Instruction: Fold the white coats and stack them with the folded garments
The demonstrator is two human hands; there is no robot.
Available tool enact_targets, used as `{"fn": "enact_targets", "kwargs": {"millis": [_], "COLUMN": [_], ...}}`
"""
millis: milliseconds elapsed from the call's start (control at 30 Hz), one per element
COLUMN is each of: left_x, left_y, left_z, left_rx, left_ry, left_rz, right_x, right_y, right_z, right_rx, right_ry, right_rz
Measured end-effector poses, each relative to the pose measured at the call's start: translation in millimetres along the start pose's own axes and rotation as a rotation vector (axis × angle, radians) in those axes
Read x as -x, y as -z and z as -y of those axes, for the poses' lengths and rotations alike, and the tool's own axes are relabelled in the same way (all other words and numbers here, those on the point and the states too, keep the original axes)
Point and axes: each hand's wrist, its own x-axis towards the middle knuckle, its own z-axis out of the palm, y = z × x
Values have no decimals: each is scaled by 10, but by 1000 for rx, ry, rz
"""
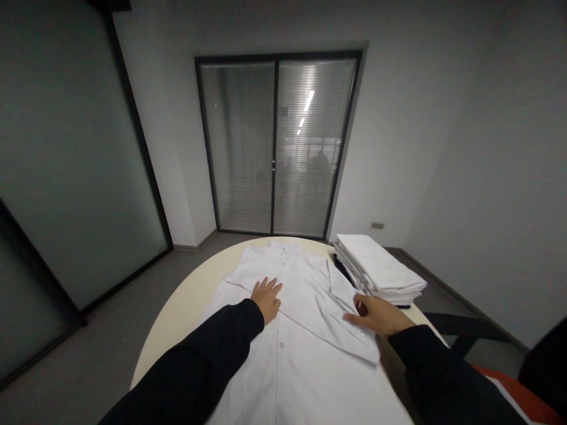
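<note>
A white button-up shirt (301, 378) lies spread out, its collar at the far side and its button line running down the middle. One sleeve (310, 313) is laid slantwise across the front, with its lower end at the right edge of the shirt. My left hand (266, 300) rests flat on the chest part with the fingers spread. Over the sleeve's right end is my right hand (380, 314), its thumb and forefinger apart and the other fingers partly hidden. The thumb seems to touch the cloth.
A stack of folded white cloth (376, 262) sits at the table's right edge, with something dark under it. The round cream table (177, 316) carries the shirt. Glass doors with blinds (274, 147) stand beyond. A red-orange item (518, 392) shows at lower right.
</note>
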Motion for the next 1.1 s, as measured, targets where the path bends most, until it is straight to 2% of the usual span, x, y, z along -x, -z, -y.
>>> {"fn": "enact_targets", "kwargs": {"millis": [100,233,367,467,567,800,967,1100], "left_x": [-67,-179,-248,-253,-249,-291,-334,-342], "left_y": [30,163,306,349,337,308,355,396], "left_z": [178,586,995,1193,1293,1430,1567,1561], "left_rx": [-48,-113,-104,-85,-57,90,175,176], "left_ry": [111,325,448,536,591,711,731,751], "left_rz": [-47,-95,-132,-131,-133,-141,-116,-94], "right_x": [-20,-8,-26,-76,-127,-180,-194,-180], "right_y": [-48,-60,-105,-188,-265,-319,-319,-306], "right_z": [55,145,251,275,248,196,196,213], "right_rx": [63,126,105,58,32,12,-13,-57], "right_ry": [-2,-14,108,212,224,193,135,143], "right_rz": [-52,-167,-210,-205,-221,-168,-166,-157]}}
